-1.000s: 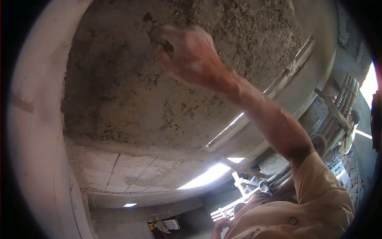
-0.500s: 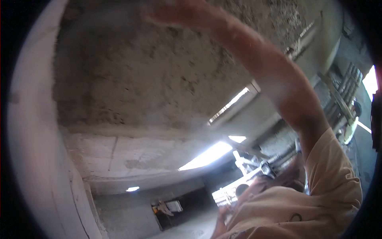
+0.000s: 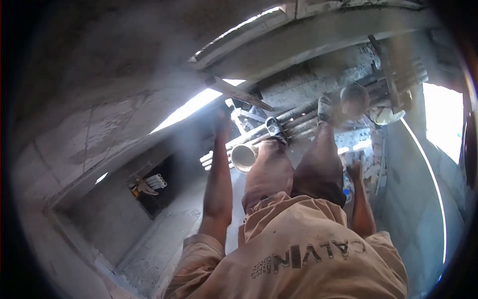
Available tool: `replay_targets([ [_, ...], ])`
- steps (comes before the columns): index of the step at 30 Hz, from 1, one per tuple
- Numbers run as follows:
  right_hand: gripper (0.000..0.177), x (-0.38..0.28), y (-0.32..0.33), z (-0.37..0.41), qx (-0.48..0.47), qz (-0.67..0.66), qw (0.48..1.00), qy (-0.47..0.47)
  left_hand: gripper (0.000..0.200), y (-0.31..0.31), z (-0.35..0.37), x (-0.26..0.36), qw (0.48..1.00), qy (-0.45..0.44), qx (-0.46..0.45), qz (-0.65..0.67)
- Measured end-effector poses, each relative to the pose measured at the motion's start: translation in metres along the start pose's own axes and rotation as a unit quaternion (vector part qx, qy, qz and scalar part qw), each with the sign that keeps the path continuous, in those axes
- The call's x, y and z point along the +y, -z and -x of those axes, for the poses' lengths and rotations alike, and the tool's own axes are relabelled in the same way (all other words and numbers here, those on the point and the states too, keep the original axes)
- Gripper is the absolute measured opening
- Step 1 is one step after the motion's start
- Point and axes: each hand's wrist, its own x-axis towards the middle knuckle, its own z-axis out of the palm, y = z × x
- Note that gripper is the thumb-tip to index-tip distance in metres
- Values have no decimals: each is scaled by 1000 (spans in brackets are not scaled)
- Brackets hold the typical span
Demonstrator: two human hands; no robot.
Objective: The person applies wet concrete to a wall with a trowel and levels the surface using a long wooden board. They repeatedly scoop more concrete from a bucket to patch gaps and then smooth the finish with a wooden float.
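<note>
A grey wall (image 3: 413, 219) is seen on the right side. At the bottom, much space is taken by the person's brown shirt (image 3: 318, 244), on which dark letters are printed. Both feet are placed over long poles (image 3: 301, 123), and above these a wooden plank (image 3: 243, 93) is seen, slanted. A pale bucket (image 3: 244, 157) is found between the left forearm and the left leg, just beside the poles; by the leg it is partly covered. The left hand (image 3: 222, 118) is held forward, near the plank in the view, but it is blurred, and the state of its grip cannot be told. The right hand (image 3: 354, 171) is held beside the right leg; whether its grip is clenched or released cannot be told. Near it, a small blue thing (image 3: 346, 192) is noticed.
</note>
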Motion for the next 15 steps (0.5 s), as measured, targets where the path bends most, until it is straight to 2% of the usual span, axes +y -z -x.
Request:
replay_targets([
  [1,42,-19,68,71,-182,12,974,-134,67,-7,-36,-17,1000,-3,8,19],
  [2,31,12,72,129,-259,72,957,-107,70,-11,-76,-32,999,-8,22,43],
  [3,28,8,100,181,-202,-9,954,-221,74,-17,-115,-43,997,-12,35,73],
  [4,22,-2,129,204,-290,10,893,-344,79,-22,-155,-59,993,-7,46,107],
  [5,18,-35,160,212,-263,-100,804,-523,92,-38,-188,-63,986,-116,91,82],
  [6,18,-49,181,224,-253,-100,789,-551,99,-41,-155,20,988,-95,122,20],
  [7,18,-59,193,231,-242,-103,774,-576,104,-63,-190,-6,968,-63,241,-23],
  [9,17,-56,195,226,-227,-114,755,-604,101,-72,-160,50,966,49,247,54],
  [10,15,-52,187,215,-214,-133,767,-590,100,-78,-144,75,958,108,249,91],
  [11,14,-46,178,195,-204,-150,779,-573,91,-93,-138,79,939,105,319,77],
  [13,18,-28,156,145,-201,-159,846,-467,80,-97,-156,32,944,-32,327,-36],
  [14,23,-34,151,102,-172,-137,909,-354,74,-96,-166,8,934,-105,328,-92],
  [15,24,-45,147,61,-148,-124,928,-319,64,-92,-159,-10,887,-258,306,-230],
])
